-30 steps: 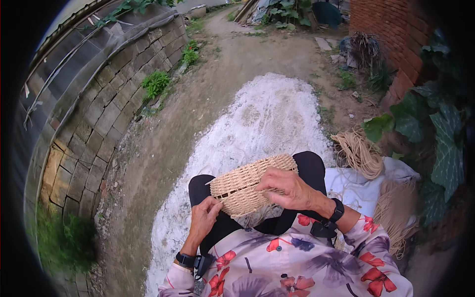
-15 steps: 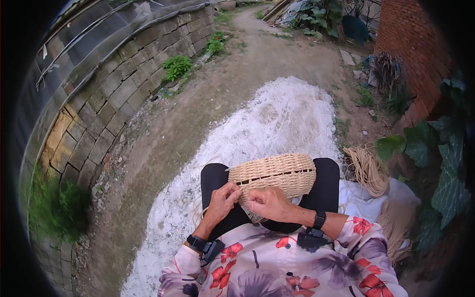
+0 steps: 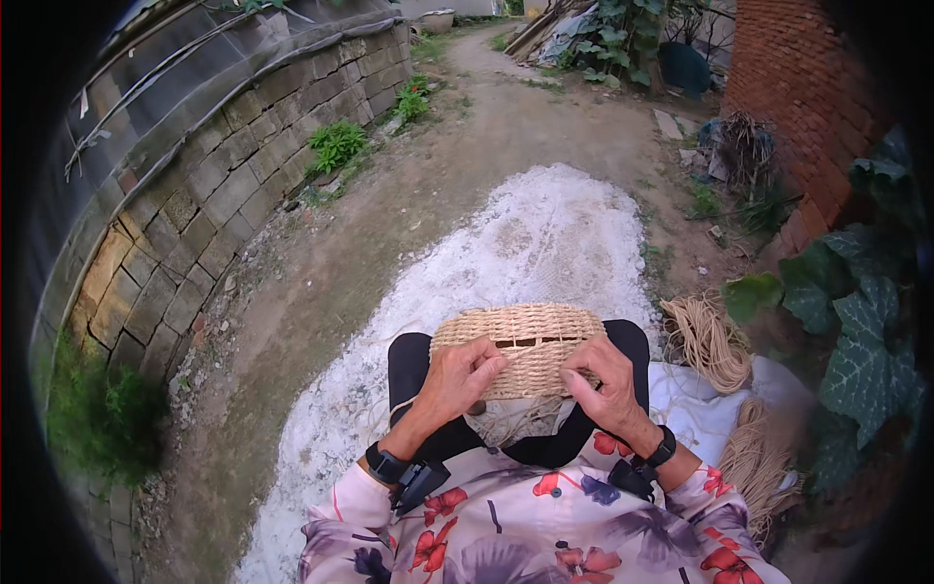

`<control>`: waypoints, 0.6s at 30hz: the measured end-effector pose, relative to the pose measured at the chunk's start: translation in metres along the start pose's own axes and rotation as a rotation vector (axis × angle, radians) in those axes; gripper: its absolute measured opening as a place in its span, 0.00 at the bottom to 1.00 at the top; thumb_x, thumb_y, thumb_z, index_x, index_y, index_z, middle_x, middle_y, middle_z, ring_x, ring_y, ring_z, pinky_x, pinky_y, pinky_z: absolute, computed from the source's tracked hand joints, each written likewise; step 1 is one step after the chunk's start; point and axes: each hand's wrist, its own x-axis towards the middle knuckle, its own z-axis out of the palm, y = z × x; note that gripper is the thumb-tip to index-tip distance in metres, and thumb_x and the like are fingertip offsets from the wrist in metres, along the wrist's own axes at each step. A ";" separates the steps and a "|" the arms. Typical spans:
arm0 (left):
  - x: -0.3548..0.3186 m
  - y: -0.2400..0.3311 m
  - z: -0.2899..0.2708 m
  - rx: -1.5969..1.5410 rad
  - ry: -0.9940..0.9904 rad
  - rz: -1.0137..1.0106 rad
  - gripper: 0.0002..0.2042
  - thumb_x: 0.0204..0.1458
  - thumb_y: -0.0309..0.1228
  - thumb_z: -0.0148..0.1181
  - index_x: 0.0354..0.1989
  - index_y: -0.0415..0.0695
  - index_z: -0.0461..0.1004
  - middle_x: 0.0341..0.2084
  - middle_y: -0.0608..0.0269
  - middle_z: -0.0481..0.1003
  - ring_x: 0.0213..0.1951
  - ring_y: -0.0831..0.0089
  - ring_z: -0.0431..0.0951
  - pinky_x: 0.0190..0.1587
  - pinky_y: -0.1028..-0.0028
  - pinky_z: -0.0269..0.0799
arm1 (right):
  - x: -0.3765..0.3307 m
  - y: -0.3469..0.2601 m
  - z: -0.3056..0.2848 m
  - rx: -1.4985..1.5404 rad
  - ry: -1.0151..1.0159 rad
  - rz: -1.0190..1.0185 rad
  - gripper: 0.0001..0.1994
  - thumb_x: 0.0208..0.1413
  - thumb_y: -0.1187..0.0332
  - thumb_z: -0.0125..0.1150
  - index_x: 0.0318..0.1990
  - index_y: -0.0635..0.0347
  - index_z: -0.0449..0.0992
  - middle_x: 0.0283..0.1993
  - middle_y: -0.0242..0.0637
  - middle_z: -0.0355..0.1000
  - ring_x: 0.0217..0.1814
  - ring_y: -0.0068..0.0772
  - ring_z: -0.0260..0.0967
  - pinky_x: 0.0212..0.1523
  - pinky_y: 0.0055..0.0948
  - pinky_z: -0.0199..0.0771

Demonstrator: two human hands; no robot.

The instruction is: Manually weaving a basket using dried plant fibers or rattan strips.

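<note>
Across the person's lap, on black trousers (image 3: 413,365), sat a half-woven straw basket (image 3: 520,346), its dome-shaped side turned up and its coarse, twisted strands running in tight horizontal rows, with 2 narrow slots left open near the top. Both hands were on it. The left hand (image 3: 457,380) curled over the near left edge, fingers bent and pressed against the weave, though I could not tell whether they pinched a strand. The right hand (image 3: 605,384) gripped the right side, fingers folded down onto the rim. Loose straw ends (image 3: 516,420) hung tangled beneath the basket, between the 2 wrists. Each wrist wore a black band (image 3: 384,462), and the sleeves (image 3: 545,530) were a smooth pale fabric printed with red and purple flowers.

To the person's right lay bundles of pale straw cord (image 3: 708,336), looped and stringy, on a white cloth (image 3: 700,404). Ahead, a rough white chalky patch (image 3: 525,238) spread over the packed dirt path (image 3: 438,165). A wall of grey stone blocks (image 3: 195,214) curved along the left, and a red brick wall (image 3: 798,88) stood at the right beside broad green leaves (image 3: 856,331).
</note>
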 end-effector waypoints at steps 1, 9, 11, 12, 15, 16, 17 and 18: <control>0.002 -0.001 -0.002 -0.016 -0.010 -0.018 0.10 0.55 0.34 0.62 0.32 0.39 0.77 0.16 0.62 0.72 0.20 0.75 0.71 0.26 0.71 0.68 | 0.010 0.002 -0.001 -0.089 0.085 -0.093 0.06 0.49 0.78 0.61 0.36 0.63 0.76 0.32 0.38 0.73 0.33 0.36 0.72 0.38 0.30 0.71; 0.025 0.012 -0.035 0.149 0.034 0.002 0.11 0.52 0.36 0.65 0.32 0.40 0.80 0.20 0.64 0.77 0.24 0.77 0.74 0.28 0.72 0.69 | 0.027 0.007 -0.003 -0.207 -0.068 -0.229 0.20 0.44 0.81 0.55 0.48 0.63 0.77 0.44 0.43 0.72 0.46 0.45 0.67 0.49 0.39 0.68; 0.030 0.021 -0.034 0.205 0.060 0.052 0.10 0.51 0.36 0.66 0.31 0.40 0.80 0.21 0.62 0.78 0.24 0.74 0.76 0.28 0.70 0.70 | 0.024 0.007 -0.006 -0.225 -0.080 -0.240 0.20 0.45 0.80 0.56 0.49 0.62 0.77 0.44 0.42 0.72 0.45 0.45 0.66 0.49 0.39 0.68; 0.032 0.025 -0.033 0.264 0.110 0.120 0.10 0.50 0.35 0.66 0.31 0.41 0.80 0.21 0.59 0.79 0.24 0.71 0.77 0.29 0.69 0.71 | 0.023 0.006 -0.008 -0.243 -0.087 -0.251 0.20 0.46 0.80 0.57 0.50 0.62 0.77 0.44 0.42 0.72 0.46 0.45 0.66 0.49 0.39 0.68; 0.033 0.038 -0.030 0.419 0.122 0.137 0.08 0.49 0.35 0.66 0.30 0.43 0.80 0.24 0.56 0.80 0.28 0.59 0.81 0.31 0.66 0.74 | 0.024 0.003 -0.013 -0.268 -0.097 -0.270 0.19 0.49 0.77 0.58 0.50 0.60 0.77 0.44 0.41 0.71 0.45 0.45 0.66 0.49 0.40 0.67; 0.032 0.042 -0.030 0.428 0.116 0.143 0.08 0.49 0.35 0.66 0.30 0.43 0.80 0.24 0.56 0.80 0.28 0.59 0.81 0.31 0.66 0.74 | 0.024 0.002 -0.015 -0.278 -0.108 -0.274 0.17 0.50 0.75 0.59 0.50 0.59 0.77 0.43 0.41 0.70 0.45 0.45 0.66 0.48 0.40 0.66; 0.032 0.045 -0.029 0.414 0.109 0.139 0.08 0.49 0.33 0.66 0.30 0.42 0.80 0.23 0.57 0.79 0.26 0.64 0.80 0.30 0.68 0.73 | 0.025 0.001 -0.016 -0.276 -0.098 -0.274 0.17 0.50 0.75 0.59 0.50 0.59 0.77 0.43 0.41 0.70 0.45 0.45 0.66 0.48 0.40 0.66; 0.031 0.048 -0.029 0.398 0.099 0.121 0.07 0.49 0.32 0.67 0.30 0.41 0.80 0.22 0.57 0.79 0.24 0.70 0.78 0.29 0.70 0.72 | 0.027 0.001 -0.017 -0.305 -0.128 -0.290 0.16 0.51 0.73 0.59 0.49 0.58 0.77 0.41 0.41 0.69 0.44 0.45 0.66 0.47 0.40 0.65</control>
